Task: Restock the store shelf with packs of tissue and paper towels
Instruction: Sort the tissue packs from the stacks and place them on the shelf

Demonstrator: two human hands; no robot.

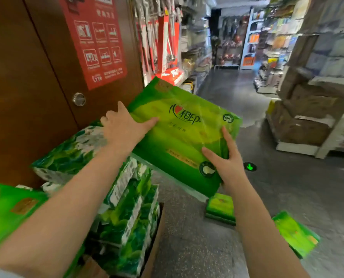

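Hands grip the pack (179, 133): left hand (123, 127) pinches its far edge, right hand (225, 167) its near corner; we keep it level over the stack (99, 177).

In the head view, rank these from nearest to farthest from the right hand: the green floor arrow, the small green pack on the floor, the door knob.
From the right hand:
1. Green floor arrow, on the floor just to its right.
2. Small green pack, on the floor below the hand.
3. Door knob, on the brown door at far left.
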